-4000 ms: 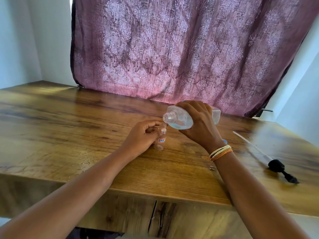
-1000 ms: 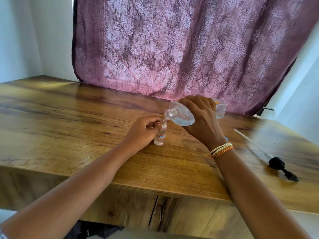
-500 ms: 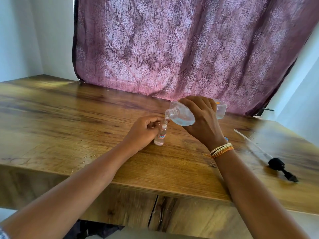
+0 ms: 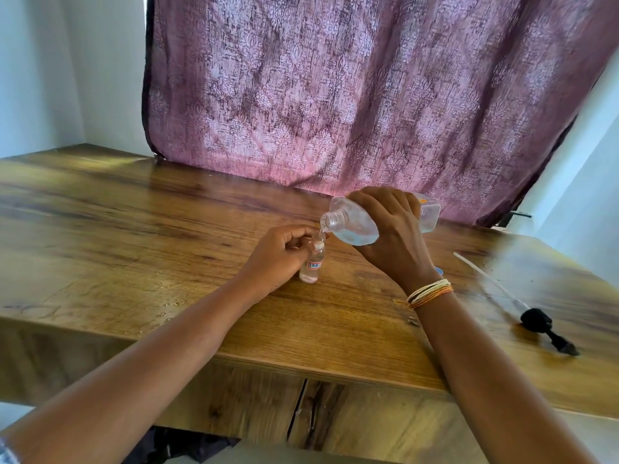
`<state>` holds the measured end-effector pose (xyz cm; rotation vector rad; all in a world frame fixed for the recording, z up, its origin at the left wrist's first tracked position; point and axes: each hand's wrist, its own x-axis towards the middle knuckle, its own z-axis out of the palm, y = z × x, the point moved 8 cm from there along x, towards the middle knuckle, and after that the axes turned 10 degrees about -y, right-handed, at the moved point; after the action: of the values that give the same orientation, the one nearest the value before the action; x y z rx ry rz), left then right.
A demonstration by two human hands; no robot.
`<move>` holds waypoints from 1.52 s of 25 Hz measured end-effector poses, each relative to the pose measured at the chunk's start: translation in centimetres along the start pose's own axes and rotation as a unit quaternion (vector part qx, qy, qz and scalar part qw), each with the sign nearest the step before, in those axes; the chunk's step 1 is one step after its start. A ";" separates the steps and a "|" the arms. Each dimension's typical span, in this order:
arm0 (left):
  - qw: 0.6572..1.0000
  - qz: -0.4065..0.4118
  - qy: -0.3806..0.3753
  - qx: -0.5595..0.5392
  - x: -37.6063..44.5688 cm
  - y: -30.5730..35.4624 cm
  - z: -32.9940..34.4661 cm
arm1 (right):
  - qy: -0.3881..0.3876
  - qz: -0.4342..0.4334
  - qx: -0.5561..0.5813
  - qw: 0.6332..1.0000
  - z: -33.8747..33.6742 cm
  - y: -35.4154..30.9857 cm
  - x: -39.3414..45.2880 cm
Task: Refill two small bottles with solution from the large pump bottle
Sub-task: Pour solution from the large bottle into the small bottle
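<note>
Fingers of the left hand (image 4: 279, 254) pinch the small bottle (image 4: 313, 262) by its neck, a grip that keeps it upright on the worktop (image 4: 134, 236) under the pour. Just above the small bottle, the right hand (image 4: 392, 239) wraps the large bottle (image 4: 351, 224), tipped so its open mouth meets the small bottle's opening. Well right of the small bottle lies the pump (image 4: 536, 321), taken off, probably to allow pouring. No second small bottle shows.
</note>
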<state>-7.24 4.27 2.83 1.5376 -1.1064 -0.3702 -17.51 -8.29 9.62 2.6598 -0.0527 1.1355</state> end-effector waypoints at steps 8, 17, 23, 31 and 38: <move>1.000 0.001 -0.001 -0.010 0.0 0.0 0.1 | 0.001 -0.002 0.009 1.000 -0.1 -0.1 0.0; 1.000 0.013 -0.002 -0.004 -0.1 0.4 0.0 | 0.000 0.002 0.004 1.000 -0.2 -0.1 0.0; 1.000 0.020 -0.006 -0.009 0.0 0.4 0.0 | -0.002 0.003 0.003 1.000 -0.1 -0.1 0.0; 1.000 0.027 -0.005 -0.005 0.1 0.3 0.0 | -0.010 0.005 0.001 1.000 0.1 0.0 -0.1; 0.999 0.034 -0.006 -0.002 0.1 0.4 0.0 | -0.012 0.003 0.012 1.000 0.3 0.0 -0.1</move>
<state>-7.39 4.22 3.22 1.4926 -1.1630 -0.3351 -17.34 -8.32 9.36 2.6956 -0.0528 1.1131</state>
